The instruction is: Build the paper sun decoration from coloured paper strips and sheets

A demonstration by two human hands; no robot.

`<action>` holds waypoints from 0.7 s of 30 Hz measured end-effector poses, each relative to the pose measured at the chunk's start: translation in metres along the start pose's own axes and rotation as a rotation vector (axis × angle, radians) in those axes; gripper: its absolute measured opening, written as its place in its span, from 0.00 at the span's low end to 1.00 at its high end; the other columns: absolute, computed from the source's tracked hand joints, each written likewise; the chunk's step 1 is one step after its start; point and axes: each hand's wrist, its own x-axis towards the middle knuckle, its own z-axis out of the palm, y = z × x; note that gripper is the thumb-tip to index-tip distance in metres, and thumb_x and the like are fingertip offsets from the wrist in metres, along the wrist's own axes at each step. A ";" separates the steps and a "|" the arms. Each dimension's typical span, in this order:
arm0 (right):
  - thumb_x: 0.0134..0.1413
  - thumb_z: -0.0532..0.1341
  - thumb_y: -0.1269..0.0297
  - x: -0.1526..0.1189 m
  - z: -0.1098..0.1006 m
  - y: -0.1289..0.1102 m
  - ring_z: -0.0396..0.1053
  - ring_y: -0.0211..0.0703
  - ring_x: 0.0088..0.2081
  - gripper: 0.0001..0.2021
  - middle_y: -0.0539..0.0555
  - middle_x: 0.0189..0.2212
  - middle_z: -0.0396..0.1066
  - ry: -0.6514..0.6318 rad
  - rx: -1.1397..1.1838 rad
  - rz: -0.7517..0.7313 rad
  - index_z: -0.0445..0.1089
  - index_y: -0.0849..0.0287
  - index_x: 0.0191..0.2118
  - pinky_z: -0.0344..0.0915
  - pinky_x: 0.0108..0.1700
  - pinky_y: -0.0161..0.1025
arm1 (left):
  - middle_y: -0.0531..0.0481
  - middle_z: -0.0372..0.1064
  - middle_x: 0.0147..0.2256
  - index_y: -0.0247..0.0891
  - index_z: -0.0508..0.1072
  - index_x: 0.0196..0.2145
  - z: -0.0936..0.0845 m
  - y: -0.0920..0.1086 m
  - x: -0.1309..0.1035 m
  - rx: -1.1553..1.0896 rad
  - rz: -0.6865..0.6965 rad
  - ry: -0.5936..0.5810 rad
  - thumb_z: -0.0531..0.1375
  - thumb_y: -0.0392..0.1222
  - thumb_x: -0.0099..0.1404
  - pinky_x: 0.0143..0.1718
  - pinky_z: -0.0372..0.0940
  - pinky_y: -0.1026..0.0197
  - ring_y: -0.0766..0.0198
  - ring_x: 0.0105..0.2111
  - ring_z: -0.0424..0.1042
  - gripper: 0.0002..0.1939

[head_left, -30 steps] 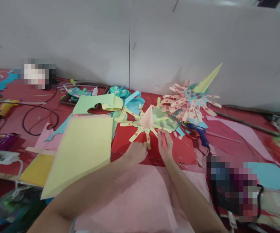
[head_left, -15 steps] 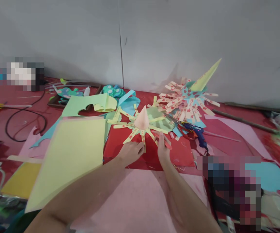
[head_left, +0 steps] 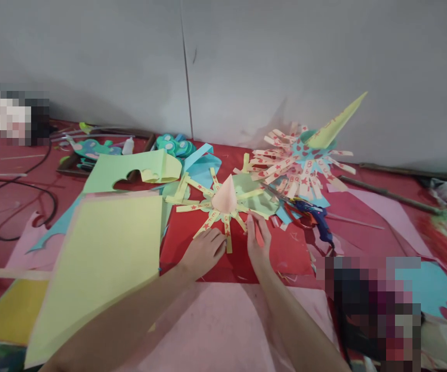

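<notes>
A paper craft has a pale pink paper cone (head_left: 225, 195) standing at its middle and yellow paper strips (head_left: 207, 226) fanned around it, marked with red letters and stars. It lies over a red sheet (head_left: 285, 240). My left hand (head_left: 205, 251) is closed, its curled fingertips against the end of a front strip. Just right of the craft, my right hand (head_left: 258, 240) grips a slim red pen (head_left: 259, 236), its upper end close to another strip. The pen's lower end is partly hidden by the fingers.
Behind right stands a finished-looking fringed craft (head_left: 308, 155) with a tall yellow cone. A blue glue gun (head_left: 318, 219) and scissors (head_left: 299, 217) lie to the right. Yellow card (head_left: 107, 258) fills the left, beneath a green cut sheet (head_left: 125, 170). A tray (head_left: 68, 168) sits behind.
The view has shifted slightly. My left hand has moved a little down the front strip, and the red pen in my right hand is now tilted more upright.
</notes>
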 end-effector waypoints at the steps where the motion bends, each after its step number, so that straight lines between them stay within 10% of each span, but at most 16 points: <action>1: 0.55 0.53 0.56 0.000 0.000 0.000 0.65 0.39 0.35 0.14 0.55 0.37 0.67 -0.004 -0.012 -0.007 0.66 0.59 0.42 0.64 0.38 0.38 | 0.50 0.67 0.32 0.37 0.68 0.34 0.000 -0.001 0.000 -0.012 -0.004 -0.001 0.48 0.36 0.65 0.36 0.64 0.60 0.64 0.32 0.67 0.09; 21: 0.58 0.51 0.60 0.000 0.001 -0.005 0.68 0.40 0.41 0.12 0.56 0.39 0.69 -0.045 -0.070 -0.151 0.65 0.60 0.43 0.64 0.46 0.40 | 0.47 0.71 0.41 0.36 0.69 0.37 0.004 -0.001 -0.002 -0.041 0.022 0.100 0.47 0.36 0.66 0.43 0.67 0.60 0.65 0.40 0.71 0.11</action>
